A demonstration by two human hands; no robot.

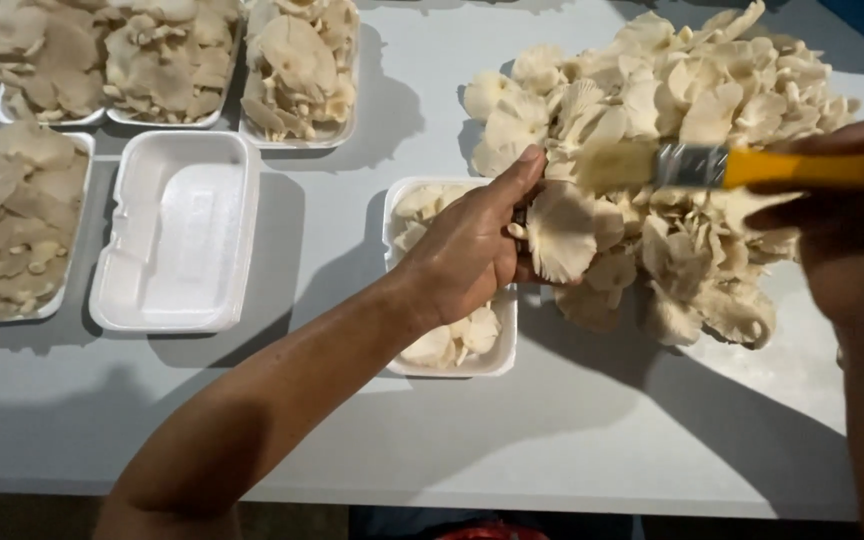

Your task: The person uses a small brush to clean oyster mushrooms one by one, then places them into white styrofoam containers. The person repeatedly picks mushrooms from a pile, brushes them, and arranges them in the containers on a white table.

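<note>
My left hand [467, 250] grips a pale oyster mushroom [562, 235] by its stem, gills facing me, above the right edge of a white foam tray [500, 362] that holds several mushrooms. My right hand [842, 215] is closed on the yellow handle of a paintbrush [697, 167]. Its bristles sit blurred just above the held mushroom. Behind both lies a large heap of loose oyster mushrooms [672, 90] on the grey table.
An empty white foam tray [177, 230] lies to the left. A filled tray [12, 220] sits at the far left edge. Three more filled trays [302, 65] line the back left. The table's front edge runs along the bottom.
</note>
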